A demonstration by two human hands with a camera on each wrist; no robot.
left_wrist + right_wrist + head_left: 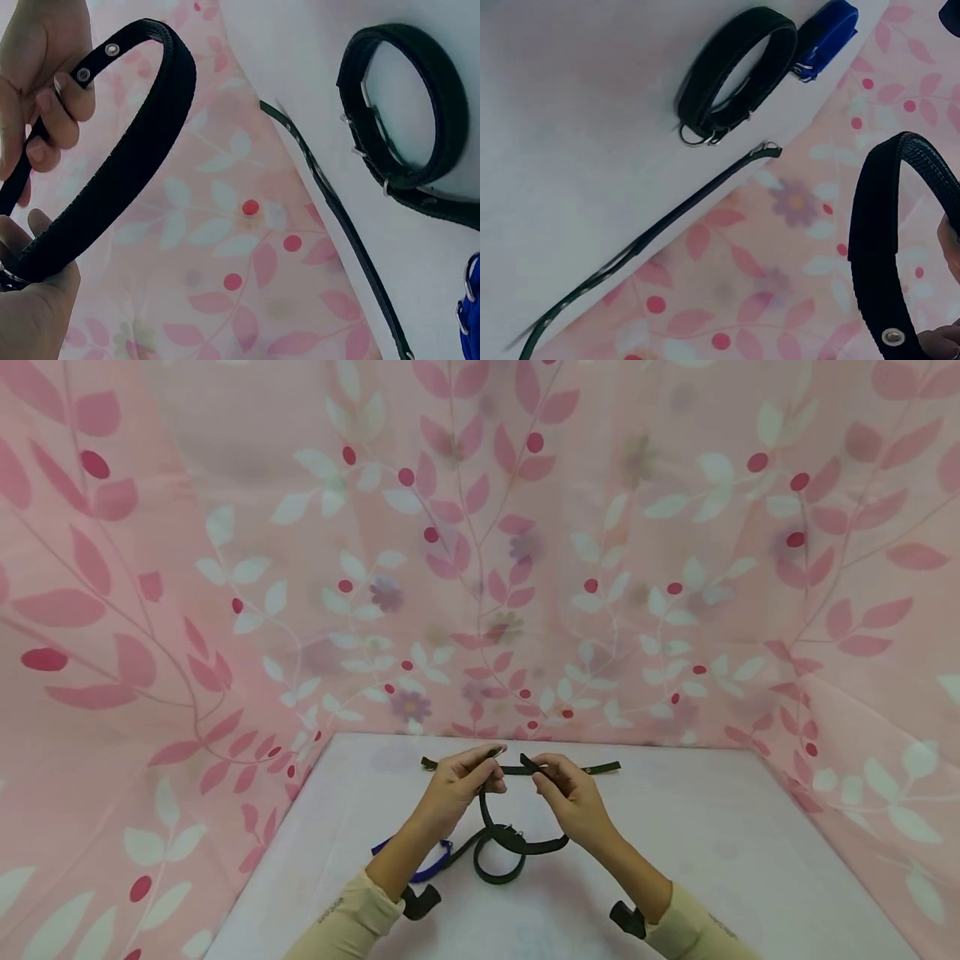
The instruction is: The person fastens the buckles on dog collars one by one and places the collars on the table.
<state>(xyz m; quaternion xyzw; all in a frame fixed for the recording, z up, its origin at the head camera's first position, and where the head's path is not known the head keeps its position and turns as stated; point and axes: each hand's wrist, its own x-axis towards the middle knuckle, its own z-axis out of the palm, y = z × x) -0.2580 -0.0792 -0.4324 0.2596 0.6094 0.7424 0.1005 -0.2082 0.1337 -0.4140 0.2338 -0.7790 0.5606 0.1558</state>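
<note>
Both hands hold a black padded collar (528, 849) up above the table, its band hanging in a loop between them. My left hand (453, 789) grips the end with the metal buckle, which its fingers partly cover in the left wrist view. The strap end is pinched between thumb and fingers of my right hand (577, 797); metal eyelets show along that strap (97, 61). Below the held loop, a dark collar (739, 49), buckled into a ring, stands on edge on the table. Beside it to the left lies a blue collar (431, 871), partly behind my left forearm.
A thin dark strap (516, 770) with metal fittings lies across the far part of the white table (697, 827), behind the hands. Pink leaf-patterned cloth (480, 568) surrounds the table at the back and sides. A black camera mount (422, 902) sits at the left wrist.
</note>
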